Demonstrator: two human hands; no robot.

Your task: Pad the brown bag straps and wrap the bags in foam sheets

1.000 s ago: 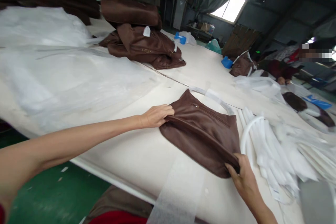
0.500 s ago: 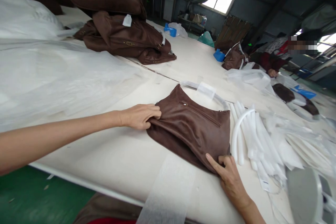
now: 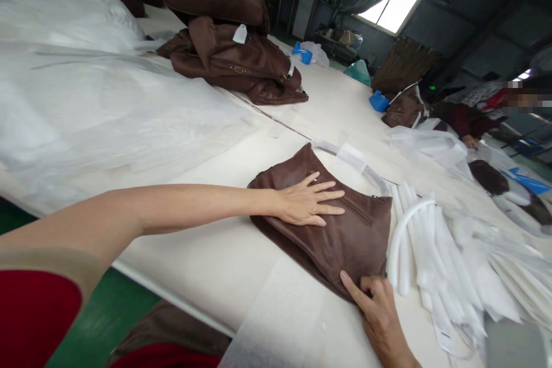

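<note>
Head view: the brown bag (image 3: pixel 340 241) lay flat on the white table (image 3: pixel 198 253), straight ahead of the person and a little to the right, its long axis slanting from upper left to lower right, roughly parallel to the zip (image 3: pixel 351 207) and to the table's near edge. Left hand (image 3: pixel 308 200) rested palm down on the upper face, fingers spread, grasping nothing; its forearm crossed the bag's left end. Right hand (image 3: pixel 377 305) was at the lower right corner — one digit extended onto the leather, the others curled by the edge; could not tell whether it pinched the material. Of the two, the left was nearer the zip and the wrapped handle (image 3: pixel 376 179), which arched off the far side, away from both hands. Room noted: uncovered tabletop showed left of the bag, as far as the plastic sheeting (image 3: pixel 129 121), and in a strip toward the near edge, where a translucent sheet (image 3: pixel 267 310) lay. Right side was tighter — white foam-like tubes (image 3: pixel 425 247) sat just beside the bag's right edge, contact unclear. Beyond the handle ran a table seam (image 3: pixel 284 125); a pile of brown bags (image 3: pixel 241 63) stood well apart, far left.
</note>
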